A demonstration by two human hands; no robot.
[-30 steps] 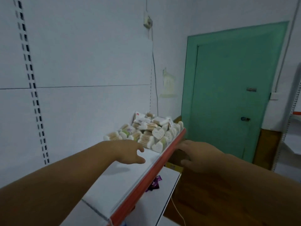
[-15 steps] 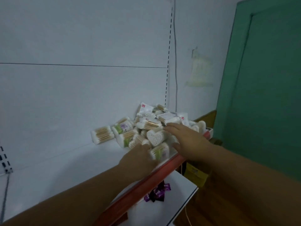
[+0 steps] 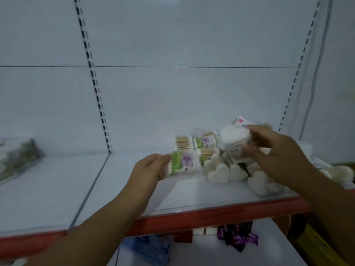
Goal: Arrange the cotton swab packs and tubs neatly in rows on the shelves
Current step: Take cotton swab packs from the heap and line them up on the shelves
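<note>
A heap of cotton swab packs and heart-shaped tubs lies on the white shelf with the red front edge. My left hand grips a pack with a green and purple label at the heap's left side, just above the shelf. My right hand holds a heart-shaped tub lifted over the heap. Behind them more flat packs stand against the back wall. The picture is blurred by motion.
A blurred bag lies on the shelf at far left. Slotted uprights run up the back panel. On the lower shelf sit purple sachets and a blue pack. The shelf left of the heap is bare.
The view has swung to face the shelf. My left hand has taken hold of the green-labelled pack, and my right hand has lifted a heart-shaped tub off the heap.
</note>
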